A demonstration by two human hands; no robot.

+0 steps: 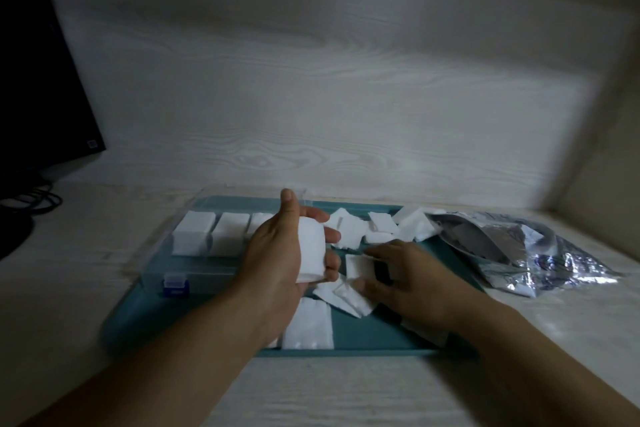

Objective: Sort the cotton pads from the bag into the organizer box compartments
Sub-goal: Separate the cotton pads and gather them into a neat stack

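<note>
Pale wood-grain wall (329, 80) and table (86, 253); dark monitor (38, 80), perhaps, at left; dim light.

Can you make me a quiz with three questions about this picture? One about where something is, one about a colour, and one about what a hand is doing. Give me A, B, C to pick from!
1. Where does the silver bag lie?
A. right of the tray
B. inside the organizer box
C. under the black monitor

2. What colour is the tray?
A. red
B. teal
C. yellow

3. What is the left hand doing?
A. lying flat on the table
B. gripping a stack of cotton pads
C. holding the bag

Answers:
1. A: the bag rests on the table off the tray's right edge.
2. B: teal shows between the loose pads.
3. B: its fingers curl round the white stack of cotton pads, while the right hand reaches among loose pads.
</note>
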